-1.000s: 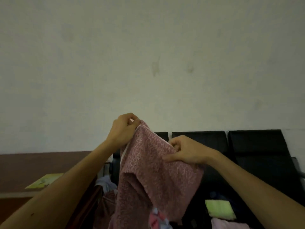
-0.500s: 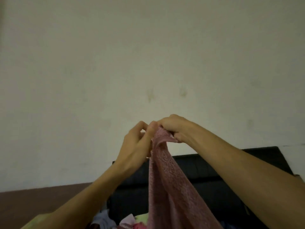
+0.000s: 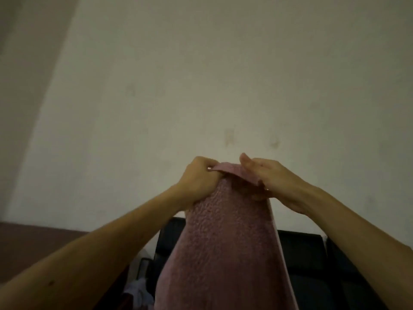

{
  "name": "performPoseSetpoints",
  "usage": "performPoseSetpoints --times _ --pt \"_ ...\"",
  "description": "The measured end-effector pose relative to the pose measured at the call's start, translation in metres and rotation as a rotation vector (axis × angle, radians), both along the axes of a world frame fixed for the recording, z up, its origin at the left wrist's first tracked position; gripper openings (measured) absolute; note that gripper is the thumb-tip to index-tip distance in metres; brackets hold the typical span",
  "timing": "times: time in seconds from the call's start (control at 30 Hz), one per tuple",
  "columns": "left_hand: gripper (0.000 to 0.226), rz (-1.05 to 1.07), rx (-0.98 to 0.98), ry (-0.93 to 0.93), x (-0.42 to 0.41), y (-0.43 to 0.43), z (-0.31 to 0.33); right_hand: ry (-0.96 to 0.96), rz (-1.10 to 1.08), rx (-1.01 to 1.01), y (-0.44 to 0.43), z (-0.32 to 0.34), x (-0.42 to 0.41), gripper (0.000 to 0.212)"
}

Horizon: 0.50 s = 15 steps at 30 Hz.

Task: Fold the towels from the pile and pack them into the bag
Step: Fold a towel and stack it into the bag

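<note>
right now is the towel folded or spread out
Hanging, not folded flat: left hand and right hand grip the towel by its top edge and it drapes down. Whether doubled: cannot tell.

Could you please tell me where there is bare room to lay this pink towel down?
The black seat right of the pink towel, between it and the right forearm, looks bare. Left of the towel, pale cloths crowd the gap beside the left forearm. The towel, gripped by left hand and right hand, hides what lies below.
</note>
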<state>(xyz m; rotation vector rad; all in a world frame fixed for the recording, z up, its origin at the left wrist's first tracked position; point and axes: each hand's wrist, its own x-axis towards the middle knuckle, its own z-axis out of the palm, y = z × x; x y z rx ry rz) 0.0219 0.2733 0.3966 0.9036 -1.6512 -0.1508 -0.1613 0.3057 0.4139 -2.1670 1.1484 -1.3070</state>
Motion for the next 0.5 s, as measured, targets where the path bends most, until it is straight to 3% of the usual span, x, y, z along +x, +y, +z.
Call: performPoseSetpoints --times 0.1,0.17,0.23,0.33,0.5 --pt "0.016 0.029 0.026 -0.040 0.000 0.001 0.001 0.167 0.012 -0.110 -0.002 -0.023 0.010 0.068" --pt "0.017 0.059 0.060 -0.104 0.001 0.002 0.000 0.227 -0.126 -0.263 -0.015 -0.031 0.014 0.044" --pt "0.017 0.090 0.112 -0.195 0.004 0.003 -0.011 0.195 -0.197 -0.287 -0.022 -0.042 0.017 0.019" --pt "0.018 0.078 0.220 -0.362 0.016 0.001 -0.032 0.159 -0.134 -0.129 -0.033 -0.053 0.017 0.034" --pt "0.030 0.024 0.435 -0.469 0.053 -0.013 -0.084 0.341 -0.123 -0.021 -0.050 -0.088 0.003 0.035"
